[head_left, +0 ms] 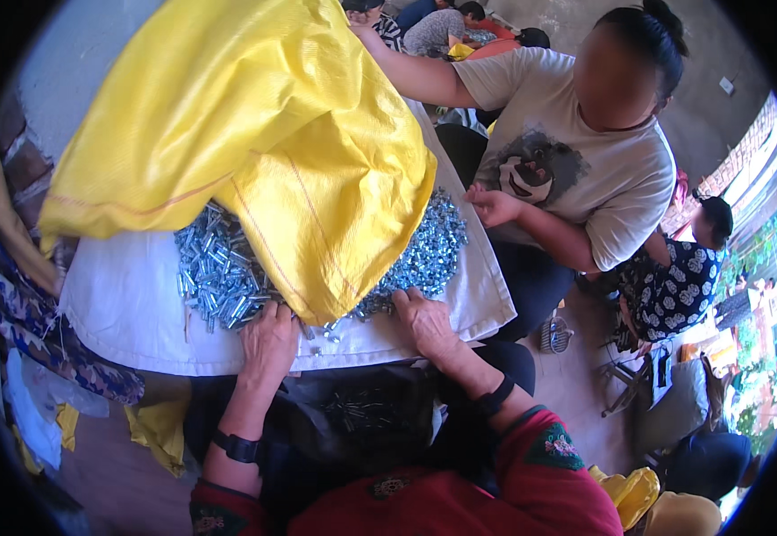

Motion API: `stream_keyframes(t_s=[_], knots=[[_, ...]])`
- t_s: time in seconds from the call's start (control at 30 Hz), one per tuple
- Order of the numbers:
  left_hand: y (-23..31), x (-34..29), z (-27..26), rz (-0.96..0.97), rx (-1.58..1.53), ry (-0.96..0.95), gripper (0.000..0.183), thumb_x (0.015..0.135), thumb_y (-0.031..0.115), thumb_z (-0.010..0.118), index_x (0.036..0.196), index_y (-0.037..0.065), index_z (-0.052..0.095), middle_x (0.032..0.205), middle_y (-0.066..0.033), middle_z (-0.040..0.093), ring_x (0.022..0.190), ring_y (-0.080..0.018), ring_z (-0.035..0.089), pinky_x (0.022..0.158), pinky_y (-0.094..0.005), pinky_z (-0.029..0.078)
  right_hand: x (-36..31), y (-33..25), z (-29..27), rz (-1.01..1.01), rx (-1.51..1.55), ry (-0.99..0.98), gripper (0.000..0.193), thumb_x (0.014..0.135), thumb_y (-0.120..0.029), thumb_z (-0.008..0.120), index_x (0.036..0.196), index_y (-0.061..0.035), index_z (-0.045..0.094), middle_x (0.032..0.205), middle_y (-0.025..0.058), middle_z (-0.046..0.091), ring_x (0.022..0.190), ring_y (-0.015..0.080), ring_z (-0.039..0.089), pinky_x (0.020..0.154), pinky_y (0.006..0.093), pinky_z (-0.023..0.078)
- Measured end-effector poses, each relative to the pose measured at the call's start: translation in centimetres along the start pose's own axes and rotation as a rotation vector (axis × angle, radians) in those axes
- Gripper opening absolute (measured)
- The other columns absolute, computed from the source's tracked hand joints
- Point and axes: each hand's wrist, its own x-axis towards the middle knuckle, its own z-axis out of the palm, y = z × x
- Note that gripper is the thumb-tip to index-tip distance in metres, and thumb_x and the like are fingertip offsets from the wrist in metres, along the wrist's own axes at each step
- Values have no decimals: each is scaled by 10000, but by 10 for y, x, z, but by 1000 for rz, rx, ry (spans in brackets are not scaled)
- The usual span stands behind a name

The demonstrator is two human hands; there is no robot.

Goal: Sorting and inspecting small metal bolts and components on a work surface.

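The yellow sack (pixel 254 134) hangs over the white-covered counter (pixel 120 299), its long slope narrowing to a corner between both hands, nearer the left hand (pixel 268 344). That grip is loosely curled against the metal tubes (pixel 223 281); the right hand (pixel 426 326) bends at the small metal pieces (pixel 428 246). Whether either holds any cannot be told.

Sack (pixel 335 196) hangs between left hand (pixel 270 344) and right hand (pixel 426 323), blocking the middle! Bare cloth (pixel 120 299) lies open left of the pins (pixel 223 277); a co-worker's hand (pixel 495 206) crowds the cloth's right edge.
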Motion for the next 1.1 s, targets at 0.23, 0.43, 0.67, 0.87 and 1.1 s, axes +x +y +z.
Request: stream_keyframes(t_s=[0.23, 0.43, 0.67, 0.87, 1.1], knots=[[26, 13, 1, -1, 43, -17, 155, 799, 168, 586, 798, 20, 540, 827, -142, 557, 752, -320, 596, 633, -435, 473, 2, -5, -18, 20, 247, 67, 206, 742, -128, 580, 897, -66, 460, 777, 155, 533, 596, 314, 581, 496, 405, 466], [34, 18, 19, -16, -11, 57, 139, 802, 169, 574, 828, 40, 527, 826, -148, 548, 702, -354, 576, 604, -473, 446, -5, -43, -23, -213, 418, 142, 178, 697, -67, 572, 864, -60, 511, 741, 98, 474, 584, 274, 552, 513, 368, 470], [24, 12, 18, 23, -218, 184, 146, 805, 147, 599, 814, 38, 502, 753, -122, 531, 643, -318, 570, 540, -415, 434, 1, -37, -8, -154, 281, 96, 123, 703, -64, 538, 823, -75, 512, 762, 94, 478, 670, 245, 558, 559, 348, 472], [4, 12, 21, -137, -528, 255, 171, 791, 151, 638, 787, 12, 538, 667, -106, 561, 559, -258, 555, 509, -355, 409, 10, -36, -22, 30, 310, 162, 246, 696, -85, 595, 938, -71, 556, 869, 104, 535, 727, 268, 560, 584, 365, 471], [-4, 11, 24, -228, -693, 266, 188, 785, 158, 658, 775, -5, 565, 632, -110, 573, 540, -198, 550, 511, -314, 415, 47, -77, -7, -516, 180, 156, 238, 727, -130, 573, 949, -44, 559, 1029, 123, 536, 958, 249, 506, 820, 394, 390]])
